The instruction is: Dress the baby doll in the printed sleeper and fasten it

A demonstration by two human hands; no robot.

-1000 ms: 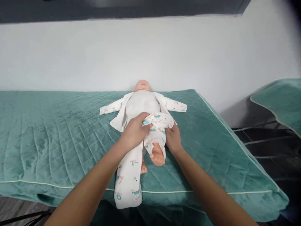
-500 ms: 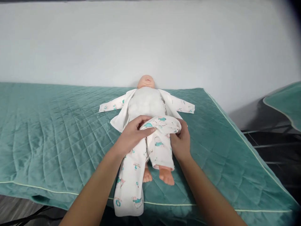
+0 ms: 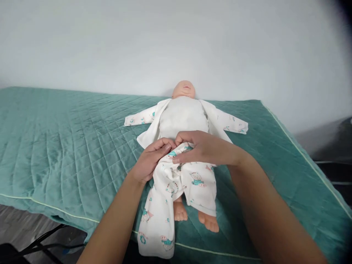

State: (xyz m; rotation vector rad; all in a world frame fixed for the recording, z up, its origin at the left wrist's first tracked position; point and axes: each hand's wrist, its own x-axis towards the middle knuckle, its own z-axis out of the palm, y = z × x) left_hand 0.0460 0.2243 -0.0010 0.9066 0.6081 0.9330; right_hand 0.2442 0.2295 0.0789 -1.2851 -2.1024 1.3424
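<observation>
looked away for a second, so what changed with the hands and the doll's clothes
The right hand let go of the right side of the trousers and moved left, pinching them beside the left hand. Unchanged: left hand holding on, doll on its back, jacket open, one trouser leg hanging empty.

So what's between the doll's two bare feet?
In the head view, just a strip of green quilted cover shows between the doll's feet.

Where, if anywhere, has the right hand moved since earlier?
Yes: the right hand moved leftward, judged against the back right corner of the green cover.
</observation>
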